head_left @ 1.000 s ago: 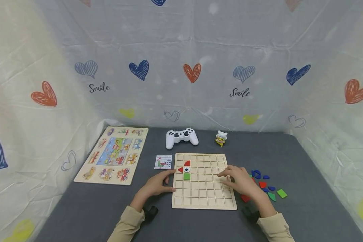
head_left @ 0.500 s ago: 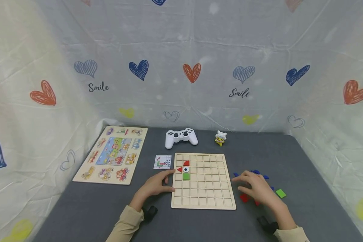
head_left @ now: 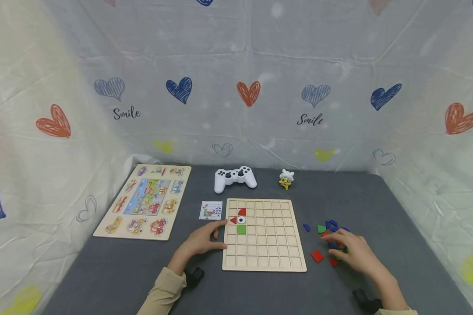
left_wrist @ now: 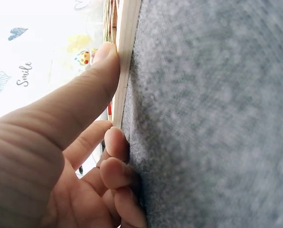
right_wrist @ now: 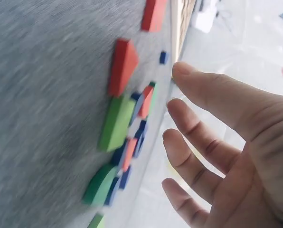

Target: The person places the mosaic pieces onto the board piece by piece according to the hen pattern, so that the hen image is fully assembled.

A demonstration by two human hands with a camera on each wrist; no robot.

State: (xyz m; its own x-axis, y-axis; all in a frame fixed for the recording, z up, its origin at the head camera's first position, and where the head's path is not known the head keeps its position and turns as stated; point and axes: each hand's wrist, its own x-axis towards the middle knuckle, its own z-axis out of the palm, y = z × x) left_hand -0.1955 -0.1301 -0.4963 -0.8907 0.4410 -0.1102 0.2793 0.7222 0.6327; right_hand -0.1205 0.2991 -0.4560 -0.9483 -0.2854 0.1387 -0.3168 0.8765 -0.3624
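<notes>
A pale wooden grid board (head_left: 268,236) lies in the middle of the table. On its upper left cells sit a red quarter-round (head_left: 242,211), a red triangle (head_left: 233,220), a white round with a black dot (head_left: 241,220) and a green square (head_left: 241,229). My left hand (head_left: 199,240) touches the board's left edge with thumb and forefinger, its other fingers loosely bent in the left wrist view. My right hand (head_left: 356,251) hovers over the loose coloured pieces, fingers apart and nothing between them. In the right wrist view, a light green block (right_wrist: 117,124) and a red piece (right_wrist: 122,67) lie beside the fingers.
A small pattern card (head_left: 210,210) lies at the board's upper left. Further left is a vehicle picture puzzle (head_left: 142,203). A white game controller (head_left: 235,178) and a small yellow figure (head_left: 286,179) stand behind. A red square (head_left: 317,256) and a blue half-round (head_left: 306,227) lie right of the board.
My right hand has moved from over the board's right side rightward to the loose pieces, uncovering the blue half-round and red square. My left hand stays at the board's edge.
</notes>
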